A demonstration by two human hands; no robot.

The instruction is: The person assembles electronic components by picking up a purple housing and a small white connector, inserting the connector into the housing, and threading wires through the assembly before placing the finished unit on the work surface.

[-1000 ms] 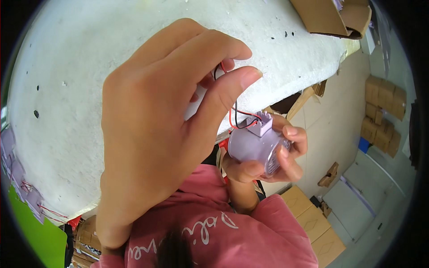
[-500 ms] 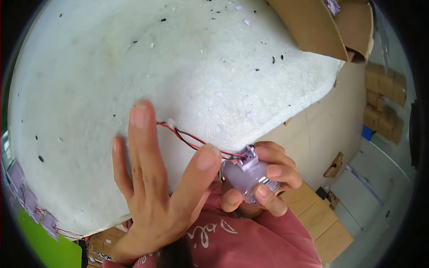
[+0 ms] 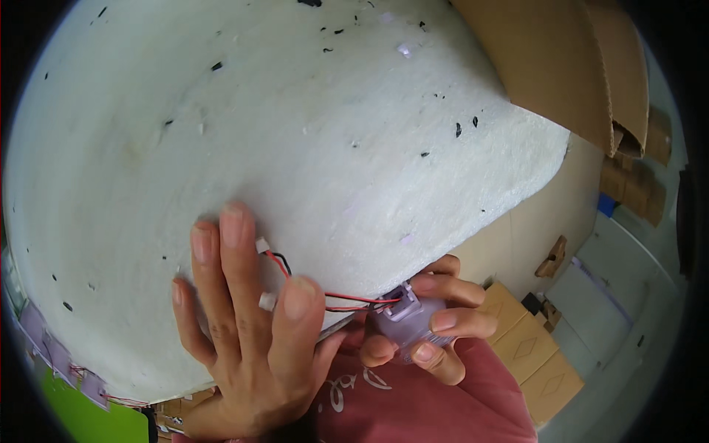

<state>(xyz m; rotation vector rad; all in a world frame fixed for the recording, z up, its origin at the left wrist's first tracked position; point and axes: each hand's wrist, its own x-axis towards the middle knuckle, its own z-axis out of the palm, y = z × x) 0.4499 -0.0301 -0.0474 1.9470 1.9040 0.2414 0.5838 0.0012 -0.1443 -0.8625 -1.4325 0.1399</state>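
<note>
Bordering the table edge [image 3: 473,224], hands [image 3: 255,362] [image 3: 464,322] and purple housing [image 3: 405,323] face open surface.

A rounded, pale purple housing was gripped at the edge of the white surface, its red and black leads drawn out to the left.
The glossy housing [image 3: 413,326] was held in the fingers of the right hand [image 3: 469,323], which hid much of its outline; a boxy, open-topped mount [image 3: 405,311] stood up from its side, facing the surface [image 3: 258,148]. Thin red and black wires [image 3: 354,298] left the mount's opening, ran roughly level and passed behind the thumb of the left hand [image 3: 262,354]. Beyond it showed two small white connectors [image 3: 263,244], one beside the index finger on a bent red-and-black pair, the other lower, close to the thumb.
</note>
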